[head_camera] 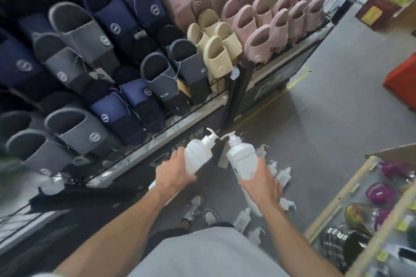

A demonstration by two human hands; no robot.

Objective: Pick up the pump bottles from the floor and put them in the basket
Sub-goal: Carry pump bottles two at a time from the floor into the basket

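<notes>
While hands (174, 172) grip bottles (198, 156), floor (315, 119) open ahead

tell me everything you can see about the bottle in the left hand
The pump bottle is plain white, plastic-looking: squarish body, rounded shoulders, short neck, white pump head on top. It is held in the air above the floor, tilted with the pump pointing up and away from the person. The left hand grips its lower body; no label shows.
</notes>
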